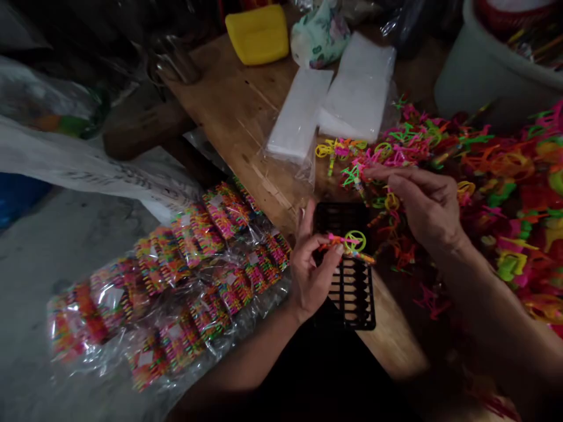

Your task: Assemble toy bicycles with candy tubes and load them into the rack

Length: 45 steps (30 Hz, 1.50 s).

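My left hand [311, 264] is closed, pinching a small plastic wheel toy [354, 241] between thumb and fingers. The toy has a yellow-green spoked wheel, pink and orange parts and a patterned stick. Beneath it lies a black slotted plastic rack [372, 316] at the table's near edge, partly covered by the hand and toy. My right hand [428, 202] hovers at the left side of a heap of similar bright toys [505, 164]. Its fingers stretch left, close to a green toy [352, 174]; whether they touch it, I cannot tell.
White plastic bags [299, 114] lie in stacks on the wooden table [233, 111]. Behind them are a yellow container [258, 35] and a flowered bundle [321, 35]. A large pale bucket [466, 70] stands at right. Clear-bagged toy packs [189, 240] lie at left, below table height.
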Tool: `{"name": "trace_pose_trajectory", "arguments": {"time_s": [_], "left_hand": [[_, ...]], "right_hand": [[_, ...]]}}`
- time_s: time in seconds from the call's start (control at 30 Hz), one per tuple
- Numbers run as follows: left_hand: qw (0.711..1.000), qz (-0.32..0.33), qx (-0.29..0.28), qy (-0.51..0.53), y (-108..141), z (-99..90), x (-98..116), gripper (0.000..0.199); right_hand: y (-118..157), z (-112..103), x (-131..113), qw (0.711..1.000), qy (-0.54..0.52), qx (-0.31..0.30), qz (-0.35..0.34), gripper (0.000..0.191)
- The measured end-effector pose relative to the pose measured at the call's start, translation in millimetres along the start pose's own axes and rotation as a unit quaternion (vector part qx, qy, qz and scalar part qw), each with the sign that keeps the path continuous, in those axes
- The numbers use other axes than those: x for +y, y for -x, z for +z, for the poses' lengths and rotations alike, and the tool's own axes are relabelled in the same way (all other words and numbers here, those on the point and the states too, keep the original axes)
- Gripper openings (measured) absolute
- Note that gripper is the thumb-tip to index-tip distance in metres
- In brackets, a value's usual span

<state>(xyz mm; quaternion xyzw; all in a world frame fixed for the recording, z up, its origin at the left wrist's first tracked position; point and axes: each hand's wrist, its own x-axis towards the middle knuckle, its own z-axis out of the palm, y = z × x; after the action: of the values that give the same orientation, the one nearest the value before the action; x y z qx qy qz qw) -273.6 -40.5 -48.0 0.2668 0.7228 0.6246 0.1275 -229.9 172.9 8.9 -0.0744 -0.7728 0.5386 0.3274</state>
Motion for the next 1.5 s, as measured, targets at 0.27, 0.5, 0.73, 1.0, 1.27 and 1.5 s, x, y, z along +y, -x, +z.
{"name": "trace_pose_trajectory", "arguments": {"time_s": [0.27, 0.5, 0.73, 1.0, 1.27, 1.5], "left_hand": [[0.995, 0.009, 0.062, 0.078, -13.2, -2.3, 6.1, 0.016], [0.985, -0.009, 0.117, 0.127, -16.2, -22.9, 9.3, 0.009], [0.981, -0.111, -0.007, 0.161, -4.4, -26.8, 37.0, 0.024], [0.981, 0.116, -0.126, -0.094, -54.4, -53.8, 12.1, 0.025], [0.903, 0.214, -0.155, -0.340, -14.5, -43.5, -11.4, 0.025], [0.912, 0.234, -0.185, -0.281, 55.6, -43.8, -9.6, 0.026]], "right_hand": [[9.4, 9.0, 0.2, 0.876, 0.449, -0.131, -0.119, 0.022], [44.4, 17.8, -40.4, 0.857, 0.477, -0.160, -0.109, 0.016], [91.2, 56.8, -53.7, 0.884, 0.449, -0.125, -0.032, 0.024], [147.5, 42.1, -60.4, 0.930, 0.368, 0.003, 0.023, 0.018], [203.4, 40.2, -69.4, 0.924, 0.381, -0.002, 0.039, 0.019], [278.1, -6.0, -80.7, 0.885, 0.461, 0.003, 0.062, 0.005]]}}
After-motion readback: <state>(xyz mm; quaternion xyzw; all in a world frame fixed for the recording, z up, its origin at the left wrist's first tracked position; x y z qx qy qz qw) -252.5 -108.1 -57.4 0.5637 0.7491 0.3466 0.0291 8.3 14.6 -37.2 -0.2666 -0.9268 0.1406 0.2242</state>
